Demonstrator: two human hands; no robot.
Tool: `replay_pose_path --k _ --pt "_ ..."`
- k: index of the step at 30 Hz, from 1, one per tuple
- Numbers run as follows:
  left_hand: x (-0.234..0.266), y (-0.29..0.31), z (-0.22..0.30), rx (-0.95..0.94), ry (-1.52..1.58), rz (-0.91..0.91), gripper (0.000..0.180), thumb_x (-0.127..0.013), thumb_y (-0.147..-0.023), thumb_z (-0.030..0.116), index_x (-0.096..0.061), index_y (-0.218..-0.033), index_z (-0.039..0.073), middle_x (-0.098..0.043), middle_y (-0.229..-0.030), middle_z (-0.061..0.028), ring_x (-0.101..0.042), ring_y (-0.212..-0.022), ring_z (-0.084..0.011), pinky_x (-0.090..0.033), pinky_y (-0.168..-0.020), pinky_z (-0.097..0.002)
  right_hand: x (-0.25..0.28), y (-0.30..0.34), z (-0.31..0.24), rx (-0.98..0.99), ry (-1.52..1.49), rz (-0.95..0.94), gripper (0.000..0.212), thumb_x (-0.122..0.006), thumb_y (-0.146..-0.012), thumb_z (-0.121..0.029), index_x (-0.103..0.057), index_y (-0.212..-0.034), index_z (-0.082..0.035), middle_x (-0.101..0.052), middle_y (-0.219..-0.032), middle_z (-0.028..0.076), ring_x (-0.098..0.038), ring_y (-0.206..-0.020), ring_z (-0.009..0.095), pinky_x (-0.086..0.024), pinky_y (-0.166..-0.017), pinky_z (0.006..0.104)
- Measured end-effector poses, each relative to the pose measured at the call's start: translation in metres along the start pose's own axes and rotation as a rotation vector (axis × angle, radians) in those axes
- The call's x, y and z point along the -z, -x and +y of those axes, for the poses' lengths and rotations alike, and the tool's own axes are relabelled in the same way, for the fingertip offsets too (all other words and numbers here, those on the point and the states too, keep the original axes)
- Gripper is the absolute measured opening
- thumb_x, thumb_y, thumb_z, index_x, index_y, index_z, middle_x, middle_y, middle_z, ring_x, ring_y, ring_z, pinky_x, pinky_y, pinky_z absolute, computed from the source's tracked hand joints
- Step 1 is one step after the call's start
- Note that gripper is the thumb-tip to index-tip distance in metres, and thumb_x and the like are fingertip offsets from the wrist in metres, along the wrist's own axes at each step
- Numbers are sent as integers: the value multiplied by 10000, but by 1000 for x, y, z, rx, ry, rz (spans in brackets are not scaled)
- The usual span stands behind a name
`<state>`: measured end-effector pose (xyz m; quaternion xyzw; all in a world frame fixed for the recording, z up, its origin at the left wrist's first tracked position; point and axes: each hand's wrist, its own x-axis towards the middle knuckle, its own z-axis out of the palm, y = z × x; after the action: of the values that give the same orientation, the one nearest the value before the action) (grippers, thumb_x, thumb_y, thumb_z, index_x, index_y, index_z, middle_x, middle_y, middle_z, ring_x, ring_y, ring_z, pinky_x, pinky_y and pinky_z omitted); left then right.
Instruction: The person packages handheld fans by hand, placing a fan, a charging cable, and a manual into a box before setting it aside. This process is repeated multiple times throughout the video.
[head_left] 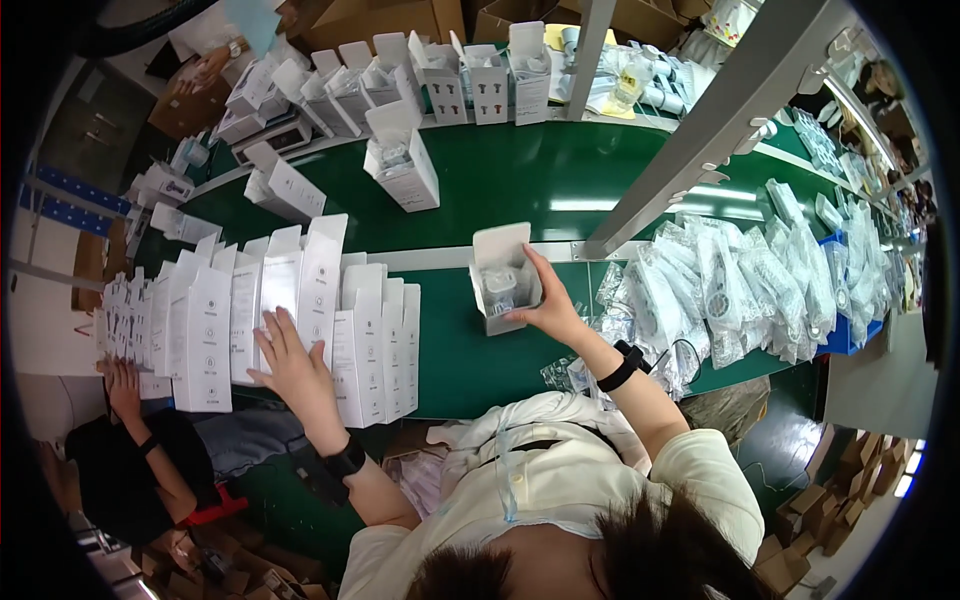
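My right hand [553, 304] grips the side of a white carton [499, 243] whose top flap stands up. Inside that carton sits a clear-bagged part [499, 285]; its exact kind I cannot make out. Over at the left, my left hand [293, 365] has its fingers spread, laid against upright white cartons [282, 275] in a long row. A shorter group of white cartons [362, 365] stands just right of that hand. Right of my right hand, bubble-wrapped and clear-bagged parts [725, 285] lie heaped on the green table.
Beyond a metal rail runs a green belt [480, 170] carrying open filled cartons [402, 165]. More line its far edge. A slanted grey post [700, 140] rises at right, near a blue bin [853, 335]. At left, a co-worker's hand [122, 388] touches the row's end.
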<state>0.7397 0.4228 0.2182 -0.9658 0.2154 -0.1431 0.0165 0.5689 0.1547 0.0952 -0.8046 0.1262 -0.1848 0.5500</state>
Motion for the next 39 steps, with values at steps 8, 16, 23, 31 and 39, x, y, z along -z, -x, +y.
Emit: replay_pose_path --k 8,16,23,31,39 --pt "29 39 83 -123 1149 23 741 -647 -738 247 -254 -1321 17 -278 -1340 -217 -266 -1237 -348 -212 -995 -435 33 -170 31 120 139 617 1046 -770 -549 -71 -128 -1375 -99 -311 -1317 164 -336 -1192 299 -276 -994 361" --pt "-68 42 155 193 1106 -110 937 -744 -644 168 -140 -1351 49 -331 -1236 -198 -334 -1149 -299 -250 -969 -402 30 -161 54 175 340 694 979 -739 -639 -173 -101 -1376 -83 -271 -1352 160 -258 -1253 302 -238 -1010 354" --pt "-120 46 172 -421 1520 -584 947 -769 -628 193 -142 -1320 42 -214 -1315 -200 -327 -1151 -293 -303 -942 -403 3 13 0 -75 -547 543 642 -382 -901 -391 -126 -1366 -30 -257 -1359 118 -225 -1264 219 -157 -1036 321" --pt "-93 51 203 -387 1814 -541 945 -747 -614 107 -109 -1311 81 -350 -1168 -150 -420 -1094 -246 -371 -915 -373 117 70 44 -565 1076 553 543 -571 -768 -254 -387 -1248 -79 -508 -1009 174 -480 -982 346 -401 -854 403" --pt "-113 36 195 -608 1310 -372 989 -731 -582 46 -91 -1333 102 -280 -1251 -159 -346 -1170 -294 -344 -945 -404 135 72 56 -860 964 143 800 -656 -638 -89 -255 -1328 -136 -471 -1013 231 -524 -892 397 -468 -734 428"
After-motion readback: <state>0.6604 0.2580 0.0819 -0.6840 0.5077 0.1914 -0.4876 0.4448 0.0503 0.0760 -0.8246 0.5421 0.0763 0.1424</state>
